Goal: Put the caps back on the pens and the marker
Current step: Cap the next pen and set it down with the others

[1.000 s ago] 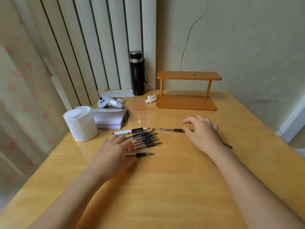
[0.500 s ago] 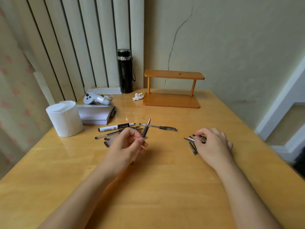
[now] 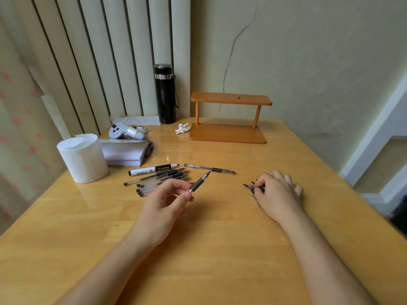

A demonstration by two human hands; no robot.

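Left hand [image 3: 167,201] pinches one uncapped pen [image 3: 199,182] between thumb and fingers, closed on the black grip section, tip angled up and away to the right, lifted clear of the table [image 3: 209,249].

Right hand [image 3: 278,194] rests low on the table with fingertips on a small cluster of dark caps [image 3: 253,187]. One cap pokes out left of the fingers. I cannot tell whether the fingers are clamped on it or only touching.

A loose pile of pens [image 3: 163,179] lies just beyond the left hand, tips pointing right, uncapped as far as I can see. The marker [image 3: 153,169] lies along the pile's far edge, tip bare. One more pen [image 3: 209,169] lies apart, right of the marker.

Risks I note:
- The caps are small and bunched; a pinch may drag a neighbour or flick one toward the table's right edge.
- Cap and tip are well apart; meeting off-axis would jam the cap or ink the fingers.
- The marker's cap is not distinguishable among the caps; a pen cap will not fit it.
- The left wrist hovers near the pile; a sweep could roll the pens.
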